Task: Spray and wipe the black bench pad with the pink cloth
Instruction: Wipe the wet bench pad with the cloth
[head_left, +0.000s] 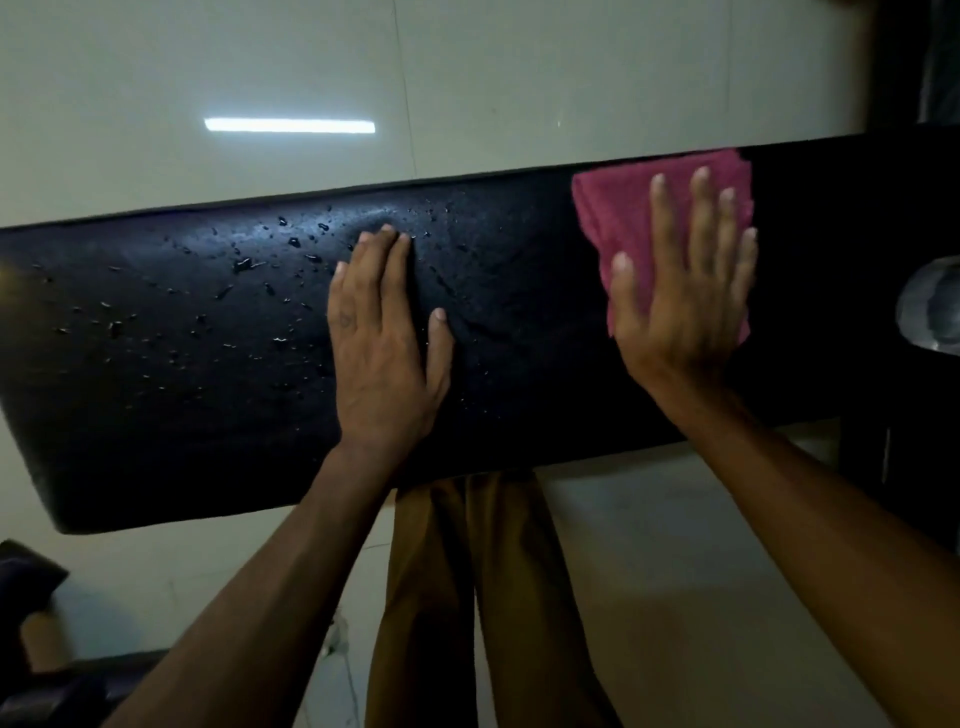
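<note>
The soft, folded pink terry cloth (618, 218) lies limp at the right end of the long black padded vinyl bench pad (208, 364), pressed flat under the right hand (685, 296), fingers straight. The left hand (384, 343) braces, open-palmed, mid-pad. The droplets probably make the vinyl slick.

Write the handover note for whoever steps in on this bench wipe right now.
Left hand: flat on the middle of the black bench pad, fingers straight, holding nothing.
Right hand: pressing the pink cloth flat on the pad's right part, fingers spread.
Done: the pad has been sprayed; droplets cover its left and middle. The stretch near the cloth shows no drops.
Left: wipe from the cloth leftward across the wet area, moving the left hand out of the way. No spray bottle is in view.
</note>
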